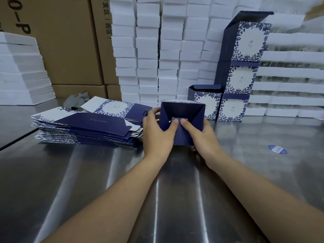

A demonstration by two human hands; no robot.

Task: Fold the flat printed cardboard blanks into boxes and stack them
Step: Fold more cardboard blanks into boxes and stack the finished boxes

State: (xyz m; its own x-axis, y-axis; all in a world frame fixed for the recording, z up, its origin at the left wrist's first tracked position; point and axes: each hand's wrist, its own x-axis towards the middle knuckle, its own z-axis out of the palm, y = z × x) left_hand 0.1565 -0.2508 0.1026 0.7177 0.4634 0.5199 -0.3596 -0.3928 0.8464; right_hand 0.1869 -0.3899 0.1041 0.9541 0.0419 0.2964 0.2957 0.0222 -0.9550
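A half-formed navy box (182, 111) lies on its side at the table's middle, its open end facing me. My left hand (157, 130) grips its left wall, thumb on the near flap. My right hand (201, 135) grips the right side, and its thumb presses the same flap inward. A pile of flat blue-and-white printed blanks (87, 127) lies to the left. Finished boxes stand at the right rear: one stack of three (240, 76) and a single lower box (205, 102) with its lid flap up.
The steel table (157, 190) stretches toward me. White foam blocks (157, 50) are stacked high behind, more at the far left (22, 71). Brown cartons (70, 41) stand at back left. A grey rag (77, 100) lies behind the blanks. A round blue sticker (277, 149) sits on the right.
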